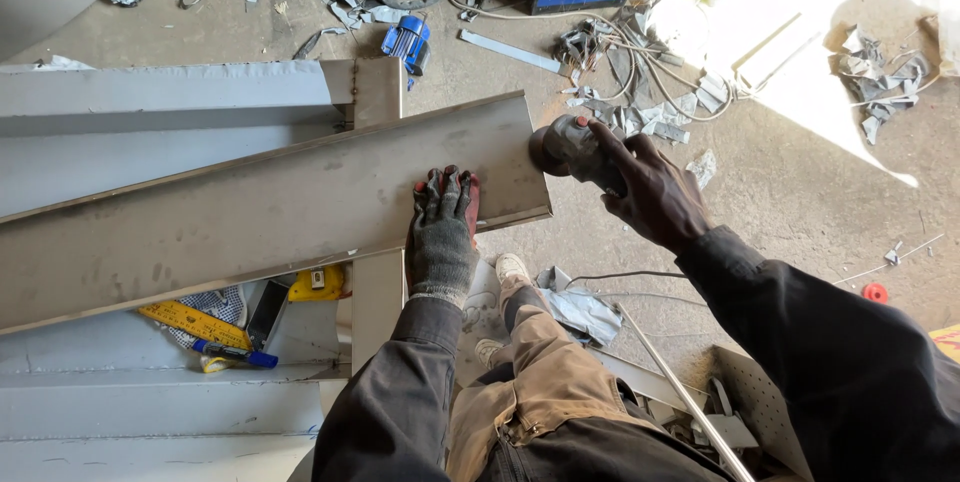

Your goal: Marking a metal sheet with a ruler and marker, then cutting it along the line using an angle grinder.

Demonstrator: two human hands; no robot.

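1 long dull-grey metal channel (270, 207) with scuffed face and raised edges, lying across pale sheets (150, 102), long axis running left-near to right-far; gloved left hand (442, 232) flat on it, fingers together; bare right hand (650, 192) clamped around angle grinder (570, 147) at its right end.

My left hand (441, 232) wore a rough knit cloth glove, pressed on the dull, smudged sheet metal panel (270, 207); my bare right hand (650, 194) gripped the matt, dusty grinder (568, 148)
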